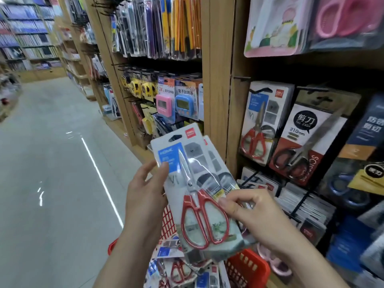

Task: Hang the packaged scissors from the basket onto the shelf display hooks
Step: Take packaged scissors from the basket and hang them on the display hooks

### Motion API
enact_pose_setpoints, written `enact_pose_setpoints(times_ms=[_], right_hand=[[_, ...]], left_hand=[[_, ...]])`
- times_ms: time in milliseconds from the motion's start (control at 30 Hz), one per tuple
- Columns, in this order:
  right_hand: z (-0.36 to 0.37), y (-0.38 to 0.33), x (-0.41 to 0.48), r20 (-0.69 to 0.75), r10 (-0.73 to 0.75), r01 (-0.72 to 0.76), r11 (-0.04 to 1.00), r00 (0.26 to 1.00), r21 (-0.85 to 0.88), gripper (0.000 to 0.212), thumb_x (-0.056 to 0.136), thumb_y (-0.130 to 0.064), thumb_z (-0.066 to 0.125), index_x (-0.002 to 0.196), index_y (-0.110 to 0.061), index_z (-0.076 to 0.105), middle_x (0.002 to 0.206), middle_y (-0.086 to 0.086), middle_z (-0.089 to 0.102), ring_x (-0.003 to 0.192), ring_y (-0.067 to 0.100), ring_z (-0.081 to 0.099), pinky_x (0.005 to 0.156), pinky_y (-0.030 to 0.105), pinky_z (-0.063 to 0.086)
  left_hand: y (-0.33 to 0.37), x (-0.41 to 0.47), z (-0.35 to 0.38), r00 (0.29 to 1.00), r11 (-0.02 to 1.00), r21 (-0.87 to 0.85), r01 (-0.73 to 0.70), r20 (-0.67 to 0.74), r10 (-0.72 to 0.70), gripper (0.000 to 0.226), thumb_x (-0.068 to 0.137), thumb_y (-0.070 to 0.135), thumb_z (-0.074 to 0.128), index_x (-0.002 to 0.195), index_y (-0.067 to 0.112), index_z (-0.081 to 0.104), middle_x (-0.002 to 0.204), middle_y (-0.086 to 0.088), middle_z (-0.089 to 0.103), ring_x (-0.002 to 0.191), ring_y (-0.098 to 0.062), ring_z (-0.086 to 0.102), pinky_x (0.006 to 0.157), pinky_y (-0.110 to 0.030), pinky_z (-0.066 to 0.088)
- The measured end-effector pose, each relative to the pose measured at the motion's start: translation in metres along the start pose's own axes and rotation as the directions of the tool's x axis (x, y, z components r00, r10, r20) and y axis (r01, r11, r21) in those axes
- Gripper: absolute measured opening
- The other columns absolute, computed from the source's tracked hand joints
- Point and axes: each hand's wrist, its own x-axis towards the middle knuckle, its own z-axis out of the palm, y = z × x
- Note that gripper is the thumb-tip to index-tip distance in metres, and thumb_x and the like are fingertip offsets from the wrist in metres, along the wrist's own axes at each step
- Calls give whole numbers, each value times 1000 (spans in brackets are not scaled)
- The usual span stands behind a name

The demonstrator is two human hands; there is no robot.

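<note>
A pack of red-handled scissors (193, 183) is held up in front of the shelf, with a second identical pack (216, 161) fanned out behind it. My left hand (145, 196) grips the front pack's left edge, thumb on its face. My right hand (251, 213) pinches the packs at their right side. Below them a red basket (247, 265) holds several more scissor packs (180, 269). On the shelf to the right, a matching pack (264, 121) hangs from a black hook (242, 78).
Black-handled scissor packs (305, 146) and other packs hang on hooks to the right. A wooden upright (218, 69) separates this bay from one with timers (164, 104) and pens. The grey aisle floor (52, 163) stretches away on the left.
</note>
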Motion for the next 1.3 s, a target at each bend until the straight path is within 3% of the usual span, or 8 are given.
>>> enact_pose_setpoints(times_ms=[133,367,433,700,767,900,1167,1300], right_hand=[[-3,4,-4,-22,27,-26,999,999,22,33,79,-45,68,87,-16,80,87,9,77,82,16,72,80,31,55],[-27,3,-8,-227,76,-54,993,971,102,34,94,-11,63,105,-42,72,122,-11,68,110,33,66,94,53,53],[-28,3,-11,-245,54,-25,993,968,118,42,88,-10,70,111,-45,67,126,-16,63,122,19,58,90,40,57],[-23,-1,-10,-291,147,-10,905,946,424,57,74,13,74,118,-22,66,99,4,76,81,24,76,60,34,61],[-26,-4,-11,-301,153,11,877,941,480,45,76,13,72,113,-13,69,92,11,78,77,30,76,56,34,60],[-26,-10,-15,-340,122,66,868,932,492,39,68,2,77,104,-11,69,84,12,77,65,25,74,47,30,56],[-1,-8,-14,-234,169,-4,818,957,575,31,60,-16,89,85,-20,72,97,23,74,79,39,71,77,54,57],[-5,-5,-13,-215,234,-24,727,948,687,13,74,-21,78,84,-16,72,99,27,71,74,35,68,75,50,55]], left_hand=[[-3,2,-1,993,991,-89,100,-46,-105,19,98,22,59,91,5,67,73,-11,75,54,-20,69,48,-29,56],[13,3,-13,1000,998,-65,13,-11,-14,17,100,9,50,94,1,63,74,-10,76,56,-17,71,45,-27,56],[9,2,-11,998,998,-21,62,23,-61,16,100,8,49,99,1,63,85,-17,76,62,-24,73,49,-33,59],[0,4,-7,953,865,410,-289,35,302,54,99,2,50,111,53,63,101,-1,76,82,-24,75,65,-42,60],[2,13,-15,925,781,536,-320,-2,380,57,98,-2,46,94,49,71,112,3,73,104,-23,68,91,-45,54],[-3,19,-16,940,724,647,-239,-33,340,58,92,-4,44,86,48,68,107,0,71,108,-25,62,95,-42,48],[-14,-13,21,986,915,378,-144,129,102,29,82,39,70,74,12,77,68,-2,76,60,-15,72,47,-19,51],[-15,-9,23,994,944,319,-83,90,57,23,86,33,71,82,12,78,72,-4,77,64,-18,74,55,-27,55]])
